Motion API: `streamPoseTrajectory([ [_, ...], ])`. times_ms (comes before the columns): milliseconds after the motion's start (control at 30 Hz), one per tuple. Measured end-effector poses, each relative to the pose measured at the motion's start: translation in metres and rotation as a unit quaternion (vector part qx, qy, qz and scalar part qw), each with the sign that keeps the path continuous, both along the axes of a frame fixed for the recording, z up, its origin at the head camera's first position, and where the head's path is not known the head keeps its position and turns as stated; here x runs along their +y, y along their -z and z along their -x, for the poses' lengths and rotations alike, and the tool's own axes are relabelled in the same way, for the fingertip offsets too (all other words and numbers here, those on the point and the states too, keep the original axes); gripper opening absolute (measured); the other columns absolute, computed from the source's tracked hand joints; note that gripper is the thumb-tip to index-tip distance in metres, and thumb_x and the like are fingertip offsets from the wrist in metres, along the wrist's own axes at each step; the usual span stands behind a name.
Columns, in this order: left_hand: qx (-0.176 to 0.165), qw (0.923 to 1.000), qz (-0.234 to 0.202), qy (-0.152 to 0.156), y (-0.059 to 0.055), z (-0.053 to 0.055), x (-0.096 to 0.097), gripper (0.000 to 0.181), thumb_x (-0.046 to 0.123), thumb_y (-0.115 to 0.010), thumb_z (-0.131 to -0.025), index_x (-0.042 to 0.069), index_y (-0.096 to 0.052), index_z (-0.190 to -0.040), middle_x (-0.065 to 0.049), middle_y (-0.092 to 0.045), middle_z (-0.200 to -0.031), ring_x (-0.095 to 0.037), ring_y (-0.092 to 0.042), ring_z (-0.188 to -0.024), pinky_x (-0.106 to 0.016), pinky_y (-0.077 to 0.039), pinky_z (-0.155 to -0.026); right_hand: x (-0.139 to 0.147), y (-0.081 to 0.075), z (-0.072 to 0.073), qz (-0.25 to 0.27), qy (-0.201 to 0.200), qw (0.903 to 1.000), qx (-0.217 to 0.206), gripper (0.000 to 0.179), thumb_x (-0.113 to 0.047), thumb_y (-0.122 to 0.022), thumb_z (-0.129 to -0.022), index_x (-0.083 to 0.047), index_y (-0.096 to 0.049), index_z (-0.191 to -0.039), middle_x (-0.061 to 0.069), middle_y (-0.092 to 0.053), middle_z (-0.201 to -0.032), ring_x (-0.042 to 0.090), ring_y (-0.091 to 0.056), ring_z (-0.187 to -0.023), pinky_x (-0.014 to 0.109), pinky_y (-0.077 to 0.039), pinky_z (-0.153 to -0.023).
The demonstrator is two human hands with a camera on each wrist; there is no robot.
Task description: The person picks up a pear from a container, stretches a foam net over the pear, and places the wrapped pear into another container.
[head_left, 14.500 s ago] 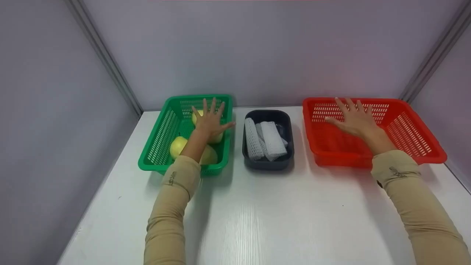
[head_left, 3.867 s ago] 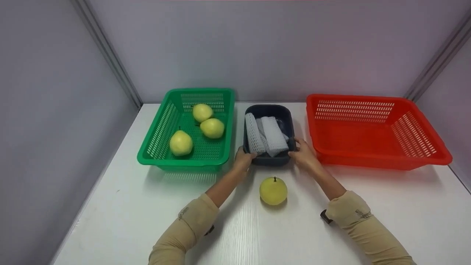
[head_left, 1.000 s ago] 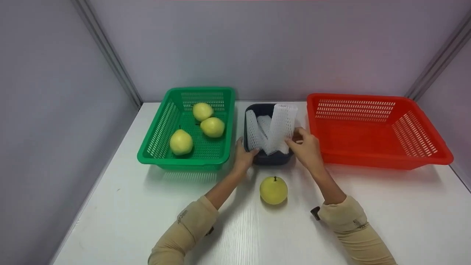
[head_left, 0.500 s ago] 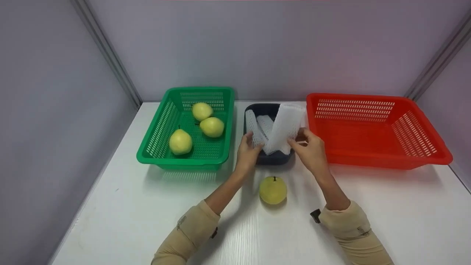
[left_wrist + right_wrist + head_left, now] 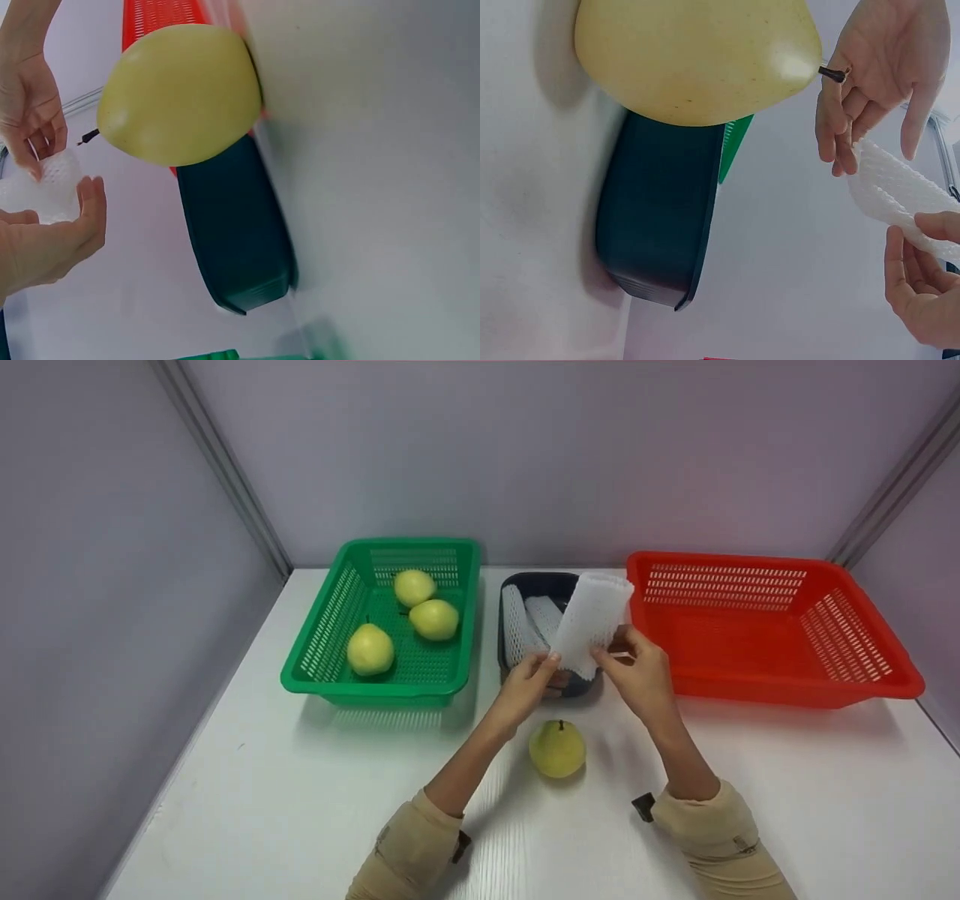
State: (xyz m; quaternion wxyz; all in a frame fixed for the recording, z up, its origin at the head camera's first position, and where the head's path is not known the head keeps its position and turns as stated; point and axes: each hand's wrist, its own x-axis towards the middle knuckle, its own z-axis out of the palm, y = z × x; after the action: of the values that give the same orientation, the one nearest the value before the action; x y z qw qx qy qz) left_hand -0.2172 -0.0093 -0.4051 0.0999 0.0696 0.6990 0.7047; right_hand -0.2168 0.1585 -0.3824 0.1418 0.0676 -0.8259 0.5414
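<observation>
In the head view my right hand [image 5: 641, 675] pinches a white foam fruit net [image 5: 596, 615] between thumb and fingers, lifted over a dark box [image 5: 541, 577]. My left hand [image 5: 519, 694] is at the net's lower left edge; its fingers touch that end, and in the right wrist view the thumb stands apart from them. Other foam nets [image 5: 517, 622] lie in the box, partly covered by the held one. A yellow-green pear [image 5: 557, 751] with a dark stem rests on the table in front of the box. Both wrist views show this pear [image 5: 180, 94] up close.
A green basket [image 5: 375, 688] with three pears [image 5: 370, 650] stands left of the box. To the right is a red basket [image 5: 780, 690], with no fruit seen in it. Partition walls [image 5: 555, 457] enclose the white table [image 5: 300, 810] at the back and sides.
A pear now lies on the table, out of the green basket. My right hand has raised a foam net and drawn it rightward. My left hand has left the box's side for the net.
</observation>
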Motion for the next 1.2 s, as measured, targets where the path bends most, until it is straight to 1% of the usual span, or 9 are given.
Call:
streamPoseTrajectory([
  [133,-0.03,0.9979,-0.052,0.024,0.001,-0.002,0.001,0.043,0.026,-0.046,-0.098,-0.008,-0.045,-0.123,-0.015,-0.06,-0.103,-0.025,-0.059,-0.095,-0.033,-0.048,-0.082,0.0,-0.002,-0.003,0.0,-0.003,1.0,0.002,0.026,-0.006,-0.066,-0.084,0.006,-0.058,-0.105,0.017,-0.061,-0.102,0.026,-0.058,-0.092,0.039,-0.047,-0.084],
  [267,-0.047,0.9947,-0.088,0.026,0.0,-0.004,0.0,0.04,0.024,-0.048,-0.097,-0.007,-0.046,-0.122,-0.014,-0.059,-0.106,-0.024,-0.058,-0.098,-0.033,-0.047,-0.083,0.0,-0.005,-0.006,0.001,-0.008,1.0,0.003,0.026,-0.006,-0.066,-0.084,0.006,-0.058,-0.105,0.017,-0.061,-0.1,0.025,-0.058,-0.091,0.039,-0.047,-0.084],
  [400,-0.047,0.994,-0.097,0.014,-0.004,-0.007,-0.001,0.039,0.023,-0.05,-0.096,-0.007,-0.048,-0.12,-0.013,-0.057,-0.106,-0.025,-0.057,-0.098,-0.033,-0.048,-0.081,0.0,-0.01,-0.011,0.007,-0.015,0.9999,-0.006,0.028,-0.007,-0.067,-0.084,0.006,-0.058,-0.106,0.017,-0.061,-0.101,0.025,-0.057,-0.092,0.038,-0.046,-0.085],
  [567,-0.046,0.9934,-0.104,0.011,-0.005,-0.009,-0.001,0.039,0.023,-0.05,-0.096,-0.007,-0.047,-0.121,-0.013,-0.055,-0.108,-0.03,-0.055,-0.101,-0.033,-0.048,-0.081,0.001,-0.015,-0.016,0.006,-0.021,0.9997,-0.014,0.033,-0.009,-0.067,-0.084,0.005,-0.056,-0.112,0.017,-0.06,-0.106,0.027,-0.057,-0.095,0.039,-0.045,-0.088],
  [833,-0.045,0.9876,-0.15,0.014,-0.007,-0.011,-0.001,0.039,0.02,-0.049,-0.096,-0.01,-0.046,-0.122,-0.016,-0.055,-0.109,-0.038,-0.05,-0.107,-0.035,-0.047,-0.083,0.003,-0.017,-0.019,0.01,-0.033,0.9994,-0.006,0.035,-0.006,-0.068,-0.083,0.005,-0.057,-0.115,0.015,-0.061,-0.105,0.023,-0.057,-0.092,0.032,-0.047,-0.084],
  [933,-0.053,0.9839,-0.17,0.018,-0.008,-0.011,-0.002,0.038,0.018,-0.048,-0.097,-0.01,-0.046,-0.123,-0.017,-0.055,-0.11,-0.038,-0.05,-0.107,-0.035,-0.047,-0.083,0.002,-0.018,-0.02,0.014,-0.036,0.9992,-0.009,0.036,-0.006,-0.068,-0.083,0.005,-0.057,-0.115,0.015,-0.061,-0.105,0.024,-0.057,-0.092,0.032,-0.047,-0.084],
  [1033,-0.062,0.9779,-0.199,0.02,-0.008,-0.011,-0.002,0.038,0.016,-0.047,-0.097,-0.01,-0.045,-0.124,-0.017,-0.056,-0.11,-0.03,-0.055,-0.1,-0.035,-0.046,-0.084,0.003,-0.018,-0.02,0.012,-0.044,0.9989,-0.012,0.039,-0.006,-0.068,-0.083,0.005,-0.055,-0.118,0.016,-0.06,-0.107,0.024,-0.057,-0.093,0.035,-0.047,-0.085],
  [1133,-0.07,0.969,-0.236,0.022,-0.007,-0.01,-0.001,0.037,0.014,-0.046,-0.097,-0.011,-0.043,-0.123,-0.016,-0.056,-0.106,-0.022,-0.057,-0.092,-0.036,-0.046,-0.085,0.002,-0.018,-0.02,0.014,-0.055,0.9983,-0.012,0.042,-0.005,-0.068,-0.083,0.005,-0.053,-0.121,0.016,-0.059,-0.109,0.024,-0.056,-0.092,0.035,-0.047,-0.085],
  [1200,-0.073,0.9623,-0.261,0.022,-0.007,-0.009,0.0,0.035,0.011,-0.046,-0.097,-0.012,-0.042,-0.122,-0.014,-0.056,-0.103,-0.019,-0.057,-0.089,-0.035,-0.046,-0.085,0.002,-0.018,-0.021,0.02,-0.062,0.9978,-0.01,0.044,-0.004,-0.068,-0.082,0.006,-0.052,-0.122,0.016,-0.059,-0.109,0.023,-0.056,-0.092,0.034,-0.047,-0.084],
])
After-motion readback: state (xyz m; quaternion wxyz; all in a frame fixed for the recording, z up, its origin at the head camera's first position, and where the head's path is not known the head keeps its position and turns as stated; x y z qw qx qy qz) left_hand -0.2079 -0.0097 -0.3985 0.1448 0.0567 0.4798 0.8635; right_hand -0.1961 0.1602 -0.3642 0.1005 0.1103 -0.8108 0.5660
